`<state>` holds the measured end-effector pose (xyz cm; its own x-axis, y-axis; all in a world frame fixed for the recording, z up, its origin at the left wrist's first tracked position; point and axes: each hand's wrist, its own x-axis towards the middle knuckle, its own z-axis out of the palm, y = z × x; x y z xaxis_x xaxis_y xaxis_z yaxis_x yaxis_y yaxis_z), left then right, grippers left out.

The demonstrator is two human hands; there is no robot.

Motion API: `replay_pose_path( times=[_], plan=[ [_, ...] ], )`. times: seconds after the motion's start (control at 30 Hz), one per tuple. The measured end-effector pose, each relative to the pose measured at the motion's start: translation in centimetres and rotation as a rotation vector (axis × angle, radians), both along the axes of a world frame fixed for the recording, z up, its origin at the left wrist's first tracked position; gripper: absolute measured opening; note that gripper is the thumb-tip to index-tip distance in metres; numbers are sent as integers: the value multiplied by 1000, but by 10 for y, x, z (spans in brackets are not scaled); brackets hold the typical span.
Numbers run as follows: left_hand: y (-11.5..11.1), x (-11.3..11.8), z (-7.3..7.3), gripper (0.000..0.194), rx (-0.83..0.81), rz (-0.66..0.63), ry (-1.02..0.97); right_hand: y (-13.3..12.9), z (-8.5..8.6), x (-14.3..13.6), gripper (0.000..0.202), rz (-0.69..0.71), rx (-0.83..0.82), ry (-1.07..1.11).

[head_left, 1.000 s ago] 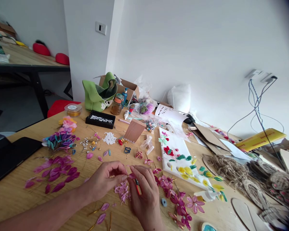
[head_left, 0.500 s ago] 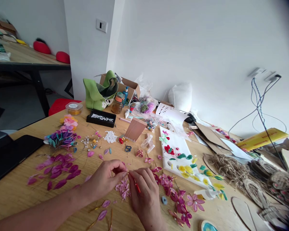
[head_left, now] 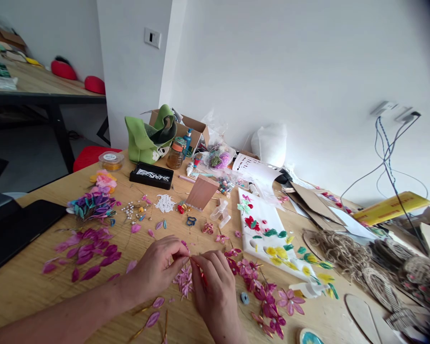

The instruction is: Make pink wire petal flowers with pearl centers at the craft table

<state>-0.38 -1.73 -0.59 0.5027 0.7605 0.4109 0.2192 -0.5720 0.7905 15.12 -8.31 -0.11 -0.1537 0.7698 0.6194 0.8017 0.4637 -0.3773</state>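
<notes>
Near the middle of the table, my left hand (head_left: 157,265) pinches a small pink petal (head_left: 185,244) between thumb and fingertips. Fingertips of my right hand (head_left: 217,289) meet it at the petal's thin stem, and both hands are closed. A slim red object (head_left: 203,278) shows under my right fingers; most of it is hidden. Just below lies a pile of pale pink strips (head_left: 182,283). Loose magenta petals (head_left: 84,253) spread to the left. Finished-looking magenta flowers (head_left: 267,301) lie right of my right hand, beside a small grey-blue spool (head_left: 244,298). Two wired petals (head_left: 152,319) rest nearer me.
A white foam board (head_left: 261,220) bears red, yellow and green pieces. Behind stand a black tray (head_left: 151,180), a green felt bag (head_left: 141,143) and a jar (head_left: 175,155). Twine (head_left: 331,248) and cardboard (head_left: 315,208) occupy the right. A black device (head_left: 28,229) sits at left.
My fingertips stay together at the stem with only slight finger movement. Less of the red object now shows under my right hand. The view has shifted very slightly.
</notes>
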Motion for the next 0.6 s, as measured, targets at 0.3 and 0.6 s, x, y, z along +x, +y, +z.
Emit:
replay_pose_path(
  times=[0.3, 0.6],
  plan=[
    [1, 0, -3, 11, 236, -44, -134, -1, 5, 1, 25, -11, 77, 8],
    [11, -5, 6, 15, 17, 81, -61, 0, 15, 12, 10, 103, -358, 68]
  ],
)
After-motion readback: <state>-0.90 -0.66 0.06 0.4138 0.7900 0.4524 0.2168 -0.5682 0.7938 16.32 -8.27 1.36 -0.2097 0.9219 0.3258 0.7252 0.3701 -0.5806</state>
